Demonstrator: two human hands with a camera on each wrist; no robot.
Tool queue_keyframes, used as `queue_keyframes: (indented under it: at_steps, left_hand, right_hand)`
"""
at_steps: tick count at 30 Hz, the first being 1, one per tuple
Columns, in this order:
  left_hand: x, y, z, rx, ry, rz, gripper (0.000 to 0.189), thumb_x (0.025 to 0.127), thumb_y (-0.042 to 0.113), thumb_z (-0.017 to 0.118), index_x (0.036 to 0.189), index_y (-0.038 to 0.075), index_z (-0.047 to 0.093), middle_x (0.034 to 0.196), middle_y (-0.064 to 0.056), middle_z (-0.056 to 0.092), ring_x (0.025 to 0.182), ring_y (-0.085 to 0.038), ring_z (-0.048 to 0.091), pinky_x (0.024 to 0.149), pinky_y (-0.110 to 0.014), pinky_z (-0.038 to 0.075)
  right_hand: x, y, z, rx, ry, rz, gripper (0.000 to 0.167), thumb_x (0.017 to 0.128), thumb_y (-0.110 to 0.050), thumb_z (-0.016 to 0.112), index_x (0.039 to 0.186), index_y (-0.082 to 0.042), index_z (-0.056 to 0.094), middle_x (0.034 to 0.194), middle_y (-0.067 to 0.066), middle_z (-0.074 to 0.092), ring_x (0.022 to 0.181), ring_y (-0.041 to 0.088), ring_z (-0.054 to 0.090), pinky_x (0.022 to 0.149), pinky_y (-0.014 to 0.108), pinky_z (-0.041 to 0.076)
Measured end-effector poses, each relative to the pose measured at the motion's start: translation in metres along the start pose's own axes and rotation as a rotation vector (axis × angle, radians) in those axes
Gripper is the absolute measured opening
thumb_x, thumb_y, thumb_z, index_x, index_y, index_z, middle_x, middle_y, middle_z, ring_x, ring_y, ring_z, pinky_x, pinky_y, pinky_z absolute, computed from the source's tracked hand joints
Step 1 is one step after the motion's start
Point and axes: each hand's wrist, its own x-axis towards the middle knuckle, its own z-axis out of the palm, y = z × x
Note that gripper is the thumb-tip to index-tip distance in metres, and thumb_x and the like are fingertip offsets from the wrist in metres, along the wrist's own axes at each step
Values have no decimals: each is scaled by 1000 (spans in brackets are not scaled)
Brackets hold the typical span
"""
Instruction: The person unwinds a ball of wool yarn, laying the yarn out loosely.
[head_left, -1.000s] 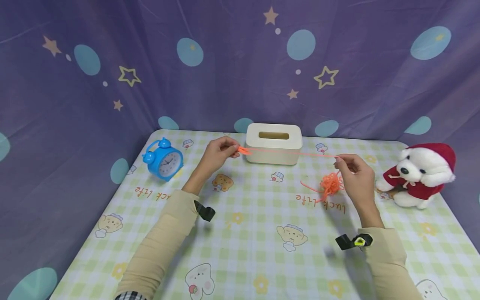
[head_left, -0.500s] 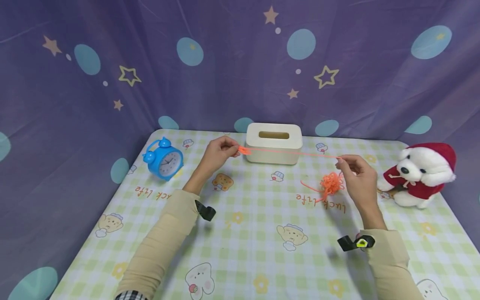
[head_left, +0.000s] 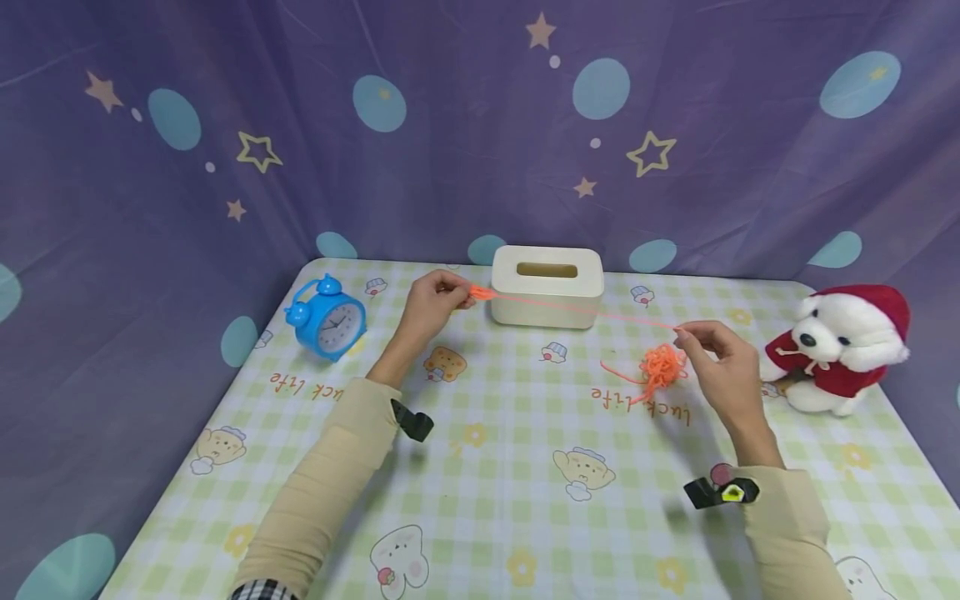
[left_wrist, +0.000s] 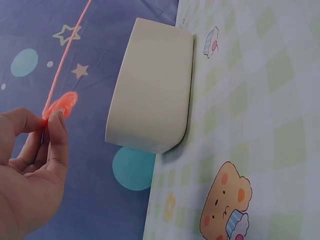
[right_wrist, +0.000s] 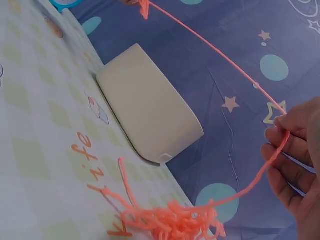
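Note:
My left hand point(head_left: 433, 307) pinches a small bundle of orange yarn point(left_wrist: 65, 104) between thumb and fingertips, above the table left of the tissue box. From it a single strand point(head_left: 581, 310) runs taut across the front of the box to my right hand point(head_left: 723, 362), whose thumb and index finger pinch it. In the right wrist view the strand continues past the right hand point(right_wrist: 295, 150) and droops to a loose orange yarn tangle point(right_wrist: 170, 222). That tangle point(head_left: 663, 367) lies on the table left of the right hand, a loose tail stretching out to its left.
A cream tissue box point(head_left: 547, 287) stands at the back of the table. To the left is a blue alarm clock point(head_left: 330, 321); to the right sits a white plush dog point(head_left: 836, 350) in red clothes. A checked cloth point(head_left: 495, 500) covers the table; a purple curtain point(head_left: 465, 192) hangs behind.
My right hand has moved slightly right and toward me, so the strand slopes down more. The left hand has shifted a little left, still pinching the bundle.

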Motion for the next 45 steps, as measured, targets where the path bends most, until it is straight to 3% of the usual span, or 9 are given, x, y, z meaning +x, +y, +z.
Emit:
queue_keyframes:
  at_steps: [4, 8, 14, 19, 26, 31, 37, 41, 45]
  left_hand:
    - [-1, 1, 0, 13, 22, -10, 18, 96, 16, 59, 105, 1, 61, 98, -13, 65, 84, -15, 67, 81, -27, 57]
    - [0, -1, -1, 8, 23, -1, 19, 96, 16, 59, 105, 0, 61, 102, -19, 64, 81, -11, 66, 87, -35, 56]
    - [0, -1, -3, 10, 34, -4, 19, 96, 17, 59, 105, 0, 60, 107, -24, 62, 85, -18, 67, 85, -31, 57]
    - [-1, 0, -4, 16, 46, -12, 18, 96, 17, 59, 105, 2, 61, 105, -22, 62, 87, -22, 67, 79, -24, 57]
    - [1, 1, -8, -6, 30, -24, 20, 96, 12, 58, 108, -4, 59, 107, -25, 61, 85, -19, 66, 82, -29, 57]
    - [1, 1, -8, -27, 4, 5, 20, 95, 11, 59, 108, -5, 59, 108, -26, 61, 83, -17, 66, 83, -30, 57]
    - [-1, -1, -7, -13, -53, 94, 20, 96, 13, 58, 111, 0, 60, 99, -11, 61, 82, -13, 66, 85, -36, 57]
    - [-1, -2, -6, -3, -96, 121, 15, 97, 11, 57, 108, 5, 64, 99, -7, 64, 84, -14, 66, 85, -35, 57]
    - [-1, -1, -5, -16, -122, 100, 16, 97, 9, 56, 107, 1, 65, 102, -8, 66, 84, -13, 65, 85, -33, 57]
  right_hand:
    - [-4, -13, -5, 13, 20, 1, 14, 92, -10, 63, 99, 1, 69, 78, -18, 63, 77, -3, 57, 70, 11, 43]
    - [-6, -22, -10, 31, 63, -24, 15, 92, -7, 62, 98, 6, 68, 75, -19, 62, 74, -4, 57, 66, 11, 42]
    - [1, -1, -16, 4, 172, -36, 16, 92, -8, 63, 97, 5, 68, 72, -23, 61, 67, -6, 58, 55, 10, 39]
    - [6, 15, -21, 10, 262, -7, 18, 91, -8, 63, 98, 9, 67, 71, -25, 60, 65, -8, 58, 56, 7, 41]
    - [6, 21, -27, -40, 302, 38, 19, 92, -15, 64, 99, 2, 69, 70, -29, 58, 64, -10, 56, 56, 8, 40]
    - [4, 24, -28, -119, 214, 141, 22, 93, -24, 63, 101, -4, 69, 70, -29, 57, 65, -7, 55, 55, 9, 39]
    - [4, 32, -29, -290, 37, 240, 30, 95, -37, 57, 105, -11, 68, 73, -28, 56, 66, -9, 51, 58, 14, 40]
    - [3, 36, -29, -354, -78, 255, 36, 97, -40, 53, 108, -9, 68, 85, -6, 67, 68, -9, 49, 61, 18, 40]
    - [1, 39, -27, -367, -140, 234, 39, 98, -39, 51, 109, -5, 67, 98, 13, 69, 69, -8, 49, 60, 19, 42]
